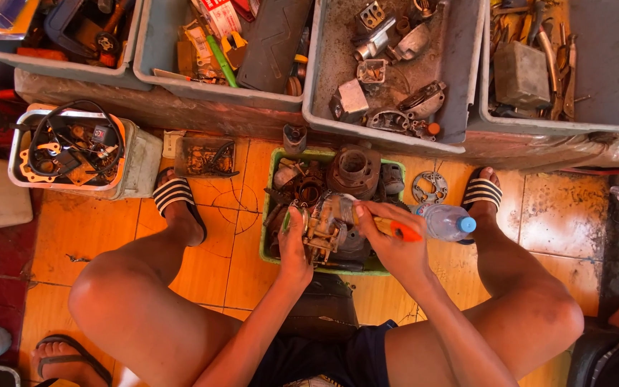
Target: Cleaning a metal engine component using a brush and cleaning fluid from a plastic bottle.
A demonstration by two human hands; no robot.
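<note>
Ahead of you four grey bins sit in a row: one [395, 107] with loose metal castings, one [603, 86] with a grey block and hand tools, one [159, 64] with a green-handled tool and a black case. On the orange tiled floor [560, 215] you see a clear plastic bottle [444, 222] with a blue cap, lying just beside your right sandal [481, 190]. A round perforated metal plate [430, 188] lies near it. At your left, a white tub [137, 161] holds black cables and gaskets.

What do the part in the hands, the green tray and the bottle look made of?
Engine part: likely cast metal, dull grey and grimy, with brassy fittings. Green tray: looks like plastic, with a thin moulded rim and stains. Bottle: clear plastic, see-through, with a blue cap.
</note>
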